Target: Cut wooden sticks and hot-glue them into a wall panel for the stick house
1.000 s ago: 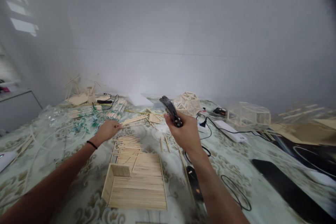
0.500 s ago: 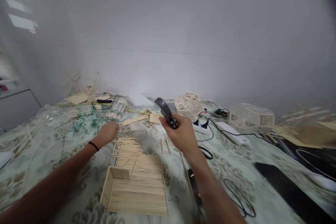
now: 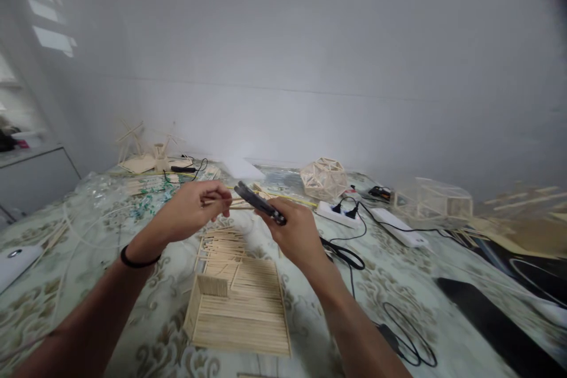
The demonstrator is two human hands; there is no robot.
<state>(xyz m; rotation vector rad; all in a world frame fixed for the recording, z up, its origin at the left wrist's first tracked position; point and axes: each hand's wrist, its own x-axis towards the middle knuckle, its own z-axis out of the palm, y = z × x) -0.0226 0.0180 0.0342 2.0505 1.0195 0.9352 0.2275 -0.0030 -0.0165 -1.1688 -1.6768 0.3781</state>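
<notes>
My left hand [image 3: 190, 207] is raised over the table, its fingers closed on thin wooden sticks [image 3: 241, 207] that stretch right towards the tool. A dark, curved pliers-like tool [image 3: 259, 201] is gripped in my right hand [image 3: 292, 227]; its head points up and left, close to my left fingertips. Whether its jaws touch the sticks I cannot tell. Below both hands lies a model made of wooden sticks [image 3: 245, 322], a slatted floor with low walls at its left corner. Loose sticks [image 3: 221, 242] lie across its far end.
A white power strip [image 3: 339, 214] with black plugs stands right of my right hand. Behind it is a wooden stick polyhedron [image 3: 325, 178]. Cables [image 3: 410, 336] curl at the right beside a long black slab [image 3: 491, 319]. Green-tipped sticks and clear plastic [image 3: 100, 192] lie at the left.
My left hand has lifted from the sticks at the back and come right, now with sticks in its fingers. My right hand has brought the tool left and lower, beside it.
</notes>
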